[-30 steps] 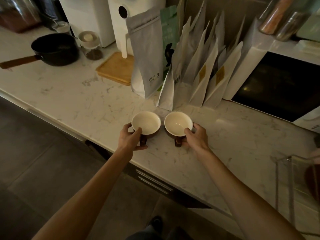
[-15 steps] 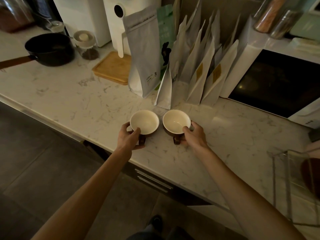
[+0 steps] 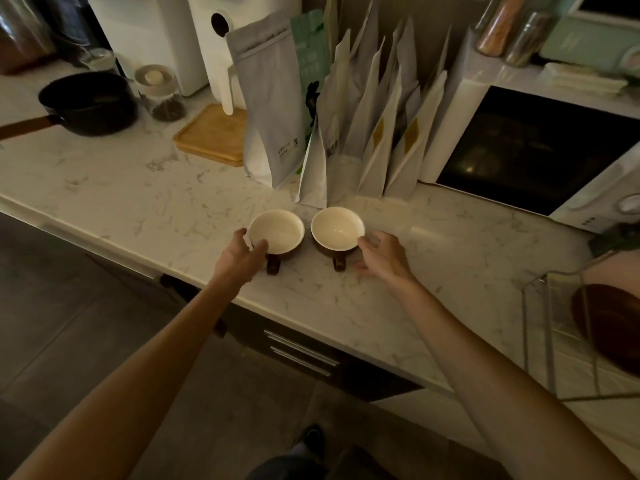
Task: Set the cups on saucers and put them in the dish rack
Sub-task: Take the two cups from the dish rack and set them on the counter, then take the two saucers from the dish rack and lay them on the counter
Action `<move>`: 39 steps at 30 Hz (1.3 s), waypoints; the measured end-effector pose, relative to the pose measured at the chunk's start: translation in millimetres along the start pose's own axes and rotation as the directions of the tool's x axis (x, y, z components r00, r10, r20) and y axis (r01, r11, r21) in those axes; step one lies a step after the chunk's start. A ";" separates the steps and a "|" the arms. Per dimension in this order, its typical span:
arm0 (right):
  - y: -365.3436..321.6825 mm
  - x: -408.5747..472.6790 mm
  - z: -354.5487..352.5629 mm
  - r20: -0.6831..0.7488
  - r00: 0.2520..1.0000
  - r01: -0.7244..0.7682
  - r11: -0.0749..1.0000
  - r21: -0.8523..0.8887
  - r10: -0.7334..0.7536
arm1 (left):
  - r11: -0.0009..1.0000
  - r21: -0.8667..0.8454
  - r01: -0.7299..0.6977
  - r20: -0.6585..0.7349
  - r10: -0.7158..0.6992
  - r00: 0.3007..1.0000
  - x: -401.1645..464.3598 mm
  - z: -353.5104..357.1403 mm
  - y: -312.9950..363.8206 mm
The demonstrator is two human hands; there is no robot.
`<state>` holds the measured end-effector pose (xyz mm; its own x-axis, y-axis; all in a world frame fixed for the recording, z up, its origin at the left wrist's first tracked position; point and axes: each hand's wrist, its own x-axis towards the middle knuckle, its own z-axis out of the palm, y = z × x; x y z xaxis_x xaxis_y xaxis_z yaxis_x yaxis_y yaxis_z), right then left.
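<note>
Two cups with cream insides and brown outsides stand side by side on the marble counter (image 3: 145,202), handles pointing toward me. My left hand (image 3: 239,259) grips the left cup (image 3: 277,230), thumb and forefinger pinching its near-left rim. My right hand (image 3: 382,259) holds the right cup (image 3: 337,228) from the right, thumb against the rim and fingers curled low beside the handle. A wire dish rack (image 3: 540,327) sits at the right edge with a brown saucer (image 3: 604,327) in it. No saucer shows under either cup.
Several upright paper bags (image 3: 374,133) stand just behind the cups. Behind them to the right is a white oven (image 3: 530,147). At the left are a black saucepan (image 3: 88,102), a glass jar (image 3: 161,91) and a wooden board (image 3: 214,135). The counter edge runs under my wrists.
Both cups stay on the counter in the same spot. My right thumb has slipped from over the rim to its outer edge. The view has shifted a little.
</note>
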<state>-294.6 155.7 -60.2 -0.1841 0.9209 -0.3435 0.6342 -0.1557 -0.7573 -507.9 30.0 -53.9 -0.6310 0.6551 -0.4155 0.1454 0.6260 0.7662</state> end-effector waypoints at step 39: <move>191.4 -242.3 -269.0 0.024 0.936 0.249 0.612 -0.750 -0.351 | 0.023 0.547 -0.837 0.801 0.276 0.531 -342.1 224.0 92.1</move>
<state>73.4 -1.1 27.6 -0.4130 0.9081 -0.0691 0.9060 0.4020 -0.1324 -107.9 -41.7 49.1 0.3155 0.8598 -0.4015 0.9482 -0.3024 0.0973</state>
